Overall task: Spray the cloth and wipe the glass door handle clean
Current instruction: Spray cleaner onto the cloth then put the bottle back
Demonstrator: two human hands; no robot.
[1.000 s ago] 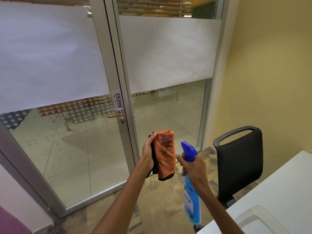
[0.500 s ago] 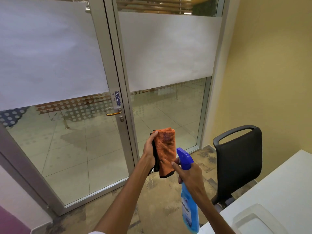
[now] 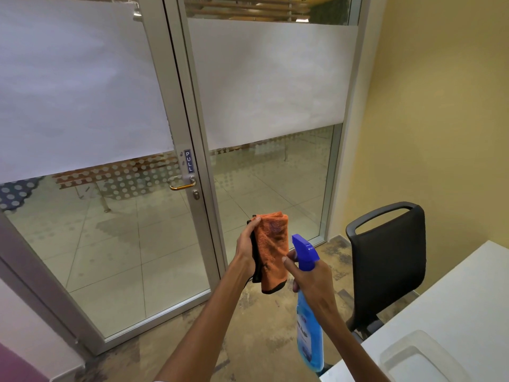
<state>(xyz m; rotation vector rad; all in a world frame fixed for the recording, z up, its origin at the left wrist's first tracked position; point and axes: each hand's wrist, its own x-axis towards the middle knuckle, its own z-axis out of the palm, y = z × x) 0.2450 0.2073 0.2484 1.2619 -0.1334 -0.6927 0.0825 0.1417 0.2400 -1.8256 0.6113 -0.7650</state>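
Observation:
My left hand (image 3: 246,250) holds up a folded orange cloth (image 3: 272,250) with a dark edge, at centre frame. My right hand (image 3: 312,285) grips a blue spray bottle (image 3: 309,334), its nozzle pointing at the cloth from the right, almost touching it, with my index finger at the trigger. The brass-coloured door handle (image 3: 182,185) sits on the aluminium frame of the glass door (image 3: 110,244), up and left of the cloth, under a blue PULL sticker (image 3: 188,161). Neither hand touches the handle.
A black office chair (image 3: 388,260) stands at the right, against the yellow wall (image 3: 440,106). A white table (image 3: 454,312) with a clear plastic container (image 3: 421,359) fills the lower right corner. A fixed glass panel (image 3: 270,175) stands right of the door.
My right hand has brought the spray bottle left and closer to the cloth. The cloth stays in my left hand, nearly still.

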